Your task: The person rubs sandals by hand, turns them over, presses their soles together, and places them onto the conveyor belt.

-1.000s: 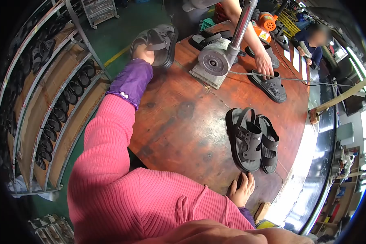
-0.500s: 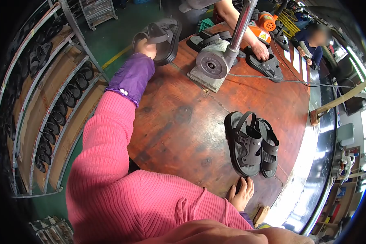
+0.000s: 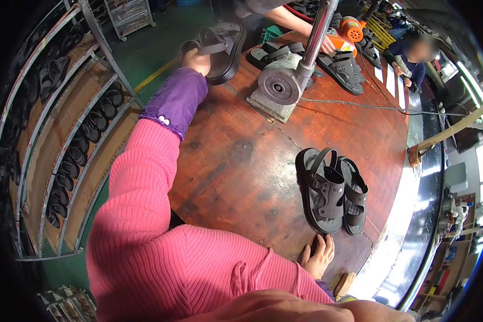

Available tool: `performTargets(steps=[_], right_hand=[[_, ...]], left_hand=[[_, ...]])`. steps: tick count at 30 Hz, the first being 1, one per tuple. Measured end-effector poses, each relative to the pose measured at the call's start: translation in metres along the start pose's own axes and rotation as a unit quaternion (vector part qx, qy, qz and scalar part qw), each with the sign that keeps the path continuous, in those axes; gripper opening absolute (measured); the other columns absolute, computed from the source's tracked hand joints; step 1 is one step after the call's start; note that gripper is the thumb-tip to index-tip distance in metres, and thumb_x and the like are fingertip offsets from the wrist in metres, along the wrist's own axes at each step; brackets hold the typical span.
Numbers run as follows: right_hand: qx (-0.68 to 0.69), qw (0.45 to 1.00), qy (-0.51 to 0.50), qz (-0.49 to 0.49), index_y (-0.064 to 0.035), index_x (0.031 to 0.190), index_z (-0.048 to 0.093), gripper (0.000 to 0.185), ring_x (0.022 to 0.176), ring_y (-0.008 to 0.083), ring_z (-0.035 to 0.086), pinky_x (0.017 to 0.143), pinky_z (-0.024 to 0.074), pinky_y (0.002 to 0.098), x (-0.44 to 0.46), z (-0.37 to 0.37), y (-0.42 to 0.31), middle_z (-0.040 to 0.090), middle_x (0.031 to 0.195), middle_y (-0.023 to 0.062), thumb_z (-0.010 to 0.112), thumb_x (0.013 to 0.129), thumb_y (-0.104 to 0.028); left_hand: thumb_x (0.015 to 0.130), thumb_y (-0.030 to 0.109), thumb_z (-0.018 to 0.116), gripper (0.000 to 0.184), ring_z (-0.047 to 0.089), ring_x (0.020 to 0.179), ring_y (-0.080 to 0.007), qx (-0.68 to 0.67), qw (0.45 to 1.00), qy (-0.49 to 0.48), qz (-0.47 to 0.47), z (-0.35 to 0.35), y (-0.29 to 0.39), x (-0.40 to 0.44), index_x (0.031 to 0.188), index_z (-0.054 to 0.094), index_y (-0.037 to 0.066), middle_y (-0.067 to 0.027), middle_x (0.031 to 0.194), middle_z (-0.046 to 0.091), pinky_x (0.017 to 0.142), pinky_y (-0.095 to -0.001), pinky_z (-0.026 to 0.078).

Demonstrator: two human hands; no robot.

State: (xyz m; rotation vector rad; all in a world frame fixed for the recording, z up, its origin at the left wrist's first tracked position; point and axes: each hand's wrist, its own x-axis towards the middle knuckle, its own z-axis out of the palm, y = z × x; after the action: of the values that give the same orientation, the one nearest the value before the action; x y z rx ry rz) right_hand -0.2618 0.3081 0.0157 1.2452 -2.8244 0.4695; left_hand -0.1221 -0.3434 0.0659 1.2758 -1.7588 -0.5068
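Raised at the upper left edge of the table, my left hand is closed around the heel end of a dark grey strappy sandal. Part of that hand is hidden by the sandal. My right hand lies flat on the tabletop with its fingers stretched out and holds nothing. Its fingertips are right at the toe of a grey sandal; I cannot tell if they touch. A matching sandal stands close beside that one, on its right.
A metal post on a round-bodied base stands on the reddish table. Beyond it, a co-worker's hand is by more sandals, near an orange machine. A cable crosses the table. A shelf rack with sandals stands left.
My left hand and its sandal have shifted slightly to the right. The co-worker's hand has drawn back up from the far sandals, which now sit further up and left. My right hand stays still.
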Motion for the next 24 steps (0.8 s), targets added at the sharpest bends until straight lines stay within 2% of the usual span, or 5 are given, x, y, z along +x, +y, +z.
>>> performTargets(steps=[18, 20, 21, 23, 24], right_hand=[[-0.001, 1.000, 0.000, 0.000, -0.0043, 0.131, 0.055, 0.050, 0.136, 0.0414, 0.039, 0.114, 0.0274, 0.0518, 0.000, 0.001, 0.000, 0.048, 0.141, 0.0216, 0.067, 0.085, -0.022], [-0.001, 1.000, 0.008, -0.003, -0.0042, 0.131, 0.055, 0.050, 0.135, 0.0413, 0.039, 0.114, 0.0277, 0.0516, 0.001, 0.001, 0.002, 0.048, 0.141, 0.0216, 0.067, 0.085, -0.022], [0.001, 1.000, 0.013, -0.004, -0.0042, 0.131, 0.055, 0.050, 0.135, 0.0412, 0.039, 0.114, 0.0278, 0.0513, 0.001, 0.001, 0.002, 0.048, 0.141, 0.0216, 0.067, 0.085, -0.022], [-0.002, 1.000, 0.023, -0.006, -0.0041, 0.131, 0.055, 0.050, 0.135, 0.0407, 0.040, 0.114, 0.0283, 0.0502, 0.006, 0.000, 0.002, 0.049, 0.141, 0.0214, 0.066, 0.086, -0.022], [-0.003, 0.999, 0.033, -0.012, -0.0036, 0.131, 0.055, 0.048, 0.135, 0.0406, 0.040, 0.114, 0.0287, 0.0501, 0.010, 0.001, 0.003, 0.048, 0.141, 0.0214, 0.065, 0.088, -0.022]], left_hand=[[0.096, 0.035, 0.056, 0.037, 0.068, 0.100, -0.0389, -0.073, 0.996, 0.023, -0.035, -0.026, -0.007, -0.021, 0.103, 0.072, 0.002, -0.0233, 0.097, 0.072, 0.085, -0.0430, 0.051], [0.096, 0.030, 0.060, 0.034, 0.067, 0.109, -0.0331, -0.019, 0.997, 0.042, -0.069, -0.021, -0.052, -0.022, 0.116, 0.070, 0.004, -0.0164, 0.116, 0.071, 0.088, -0.0398, 0.052], [0.097, 0.027, 0.060, 0.034, 0.067, 0.110, -0.0300, -0.143, 0.986, 0.038, -0.070, -0.021, -0.070, -0.026, 0.123, 0.067, 0.006, -0.0136, 0.121, 0.070, 0.089, -0.0373, 0.052], [0.099, 0.021, 0.062, 0.040, 0.067, 0.107, -0.0219, -0.537, 0.825, -0.080, -0.155, -0.043, -0.112, -0.032, 0.136, 0.058, 0.007, -0.0095, 0.126, 0.067, 0.092, -0.0331, 0.053], [0.099, 0.021, 0.062, 0.039, 0.067, 0.106, -0.0214, -0.589, 0.789, -0.097, -0.148, -0.059, -0.106, -0.046, 0.135, 0.058, 0.006, -0.0100, 0.124, 0.067, 0.092, -0.0333, 0.054]])
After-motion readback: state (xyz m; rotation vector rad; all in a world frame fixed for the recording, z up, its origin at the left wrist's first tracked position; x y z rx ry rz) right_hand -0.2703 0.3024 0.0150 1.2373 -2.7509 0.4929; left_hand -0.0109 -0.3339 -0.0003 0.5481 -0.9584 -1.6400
